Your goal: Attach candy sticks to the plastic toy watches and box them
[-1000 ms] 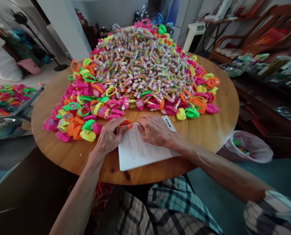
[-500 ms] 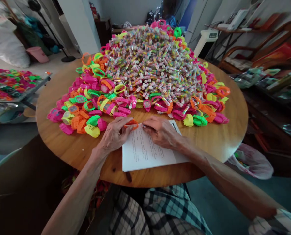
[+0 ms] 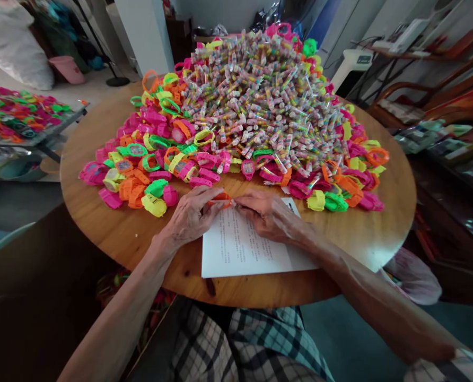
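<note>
Closer now, left hand (image 3: 189, 215) and right hand (image 3: 266, 212) pinch one orange band (image 3: 220, 198) (above the paper (image 3: 244, 249)).

Evenly lit by soft daylight, sheen on the worktop (image 3: 364, 233), dim lower left corner, bowed and blurred at edges.

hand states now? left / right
Left hand: closed on the orange band, fingertips pinching it.
Right hand: fingers curled at the band's other end, over the paper; its grip cannot be told.
</note>
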The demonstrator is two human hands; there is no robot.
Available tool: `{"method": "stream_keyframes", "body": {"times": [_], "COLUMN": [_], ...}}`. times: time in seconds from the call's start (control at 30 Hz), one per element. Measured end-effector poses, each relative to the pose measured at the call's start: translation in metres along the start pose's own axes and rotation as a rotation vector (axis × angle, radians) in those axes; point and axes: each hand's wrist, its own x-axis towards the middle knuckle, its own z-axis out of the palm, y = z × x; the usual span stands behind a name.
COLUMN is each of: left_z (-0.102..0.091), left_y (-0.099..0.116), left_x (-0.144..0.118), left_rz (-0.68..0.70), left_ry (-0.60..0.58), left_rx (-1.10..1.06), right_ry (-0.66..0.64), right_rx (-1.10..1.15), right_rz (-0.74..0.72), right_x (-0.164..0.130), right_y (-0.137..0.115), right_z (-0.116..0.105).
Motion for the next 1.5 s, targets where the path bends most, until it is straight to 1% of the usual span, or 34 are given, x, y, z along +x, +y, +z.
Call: {"method": "stream_keyframes", "body": {"times": [0.13,0.33,0.53,0.73,0.87,1.03,1.1,1.17,1.23,1.3,1.37,1.4,1.5], "left_z": [-0.001,-0.002,-0.003,-0.003,-0.002,-0.002,-0.002,-0.002,-0.002,-0.002,-0.003,-0.003,-0.004], "left_y": [0.002,0.002,0.004,0.004,0.003,0.004,0.004,0.003,0.003,0.003,0.003,0.004,0.004], "left_x": [0.001,0.001,0.000,0.000,0.000,0.000,0.000,0.000,0.001,0.001,0.001,0.001,0.002], "left_rz": [0.010,-0.001,0.009,0.015,0.028,0.005,-0.003,-0.013,-0.016,-0.007,-0.007,-0.015,-0.041], "left_ry": [-0.007,-0.038,-0.046,-0.059,-0.058,-0.062,-0.060,-0.058,-0.050,-0.043,-0.047,-0.051,-0.062], "left_rx": [0.009,0.035,0.017,0.012,0.008,0.054,0.051,0.035,0.018,-0.004,-0.019,-0.020,-0.009], "right_ry": [-0.043,-0.117,-0.173,-0.320,-0.304,-0.306,-0.279,-0.210,-0.144,-0.094,-0.022,0.042,0.307], "right_rx": [-0.073,-0.368,-0.535,-0.631,-0.656,-0.638,-0.590,-0.522,-0.417,-0.288,-0.155,-0.077,0.255], "right_rz": [0.013,0.050,-0.025,-0.104,-0.133,-0.067,-0.024,0.022,0.060,0.094,0.140,0.175,0.334], "right_x": [-0.001,-0.001,0.002,0.007,0.007,0.008,0.008,0.007,0.006,0.005,0.005,0.006,0.018], "right_y": [-0.002,-0.015,-0.021,-0.023,-0.022,-0.024,-0.024,-0.021,-0.017,-0.014,-0.015,-0.018,-0.037], "right_z": [0.000,0.000,-0.001,-0.007,-0.006,-0.003,0.001,0.005,0.007,0.004,-0.005,-0.011,-0.037]}}
